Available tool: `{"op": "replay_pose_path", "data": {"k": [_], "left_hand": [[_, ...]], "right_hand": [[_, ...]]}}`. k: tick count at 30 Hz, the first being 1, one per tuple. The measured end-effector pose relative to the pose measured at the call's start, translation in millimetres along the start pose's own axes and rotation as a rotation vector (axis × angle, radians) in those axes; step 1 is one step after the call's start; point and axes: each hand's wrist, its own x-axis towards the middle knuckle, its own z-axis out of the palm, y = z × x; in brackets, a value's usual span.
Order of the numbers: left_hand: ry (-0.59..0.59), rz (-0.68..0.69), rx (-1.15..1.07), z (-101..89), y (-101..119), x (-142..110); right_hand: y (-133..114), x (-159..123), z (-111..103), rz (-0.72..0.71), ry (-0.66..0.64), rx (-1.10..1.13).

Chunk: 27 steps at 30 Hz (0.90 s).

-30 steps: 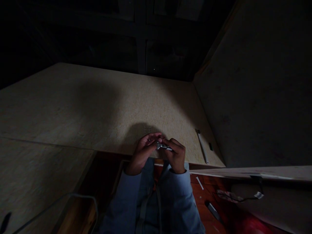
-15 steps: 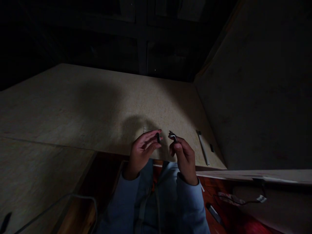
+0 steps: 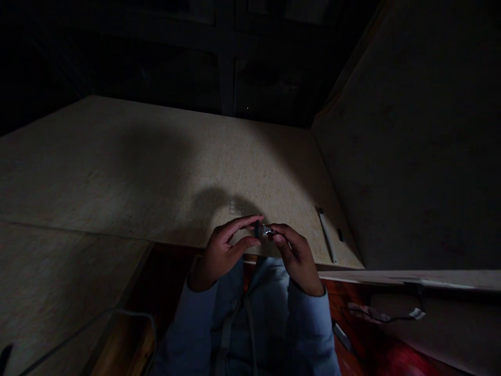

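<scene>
My left hand (image 3: pixel 227 248) holds a small dark flat piece (image 3: pixel 257 228) upright between thumb and fingertips. From the other side, my right hand (image 3: pixel 295 253) pinches a small shiny metal piece with a dark end (image 3: pixel 267 230); its exact kind cannot be made out in the dim light. The metal end meets or almost meets the dark piece. Both hands are above the front edge of the pale tabletop (image 3: pixel 250 156). Just beyond the left fingertips, a small clear plastic-looking item (image 3: pixel 235 207) lies on the table.
On the right of the table lie a thin grey pen-like stick (image 3: pixel 327 235) with a dark tip and a short black piece (image 3: pixel 340 235). A panel (image 3: pixel 410 156) rises along the right side. A grey cable (image 3: pixel 133 313) curves at lower left.
My hands have come together, and the metal piece has swung from pointing up to pointing left, against or close to the dark piece. The clear item shows more fully.
</scene>
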Motion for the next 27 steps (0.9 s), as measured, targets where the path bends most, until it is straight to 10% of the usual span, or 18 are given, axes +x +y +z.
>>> {"op": "replay_pose_path", "data": {"k": [27], "left_hand": [[-0.067,0.061,0.135,1.5,17,-1]], "right_hand": [[-8,2,1,-0.164,0.065,-0.002]]}}
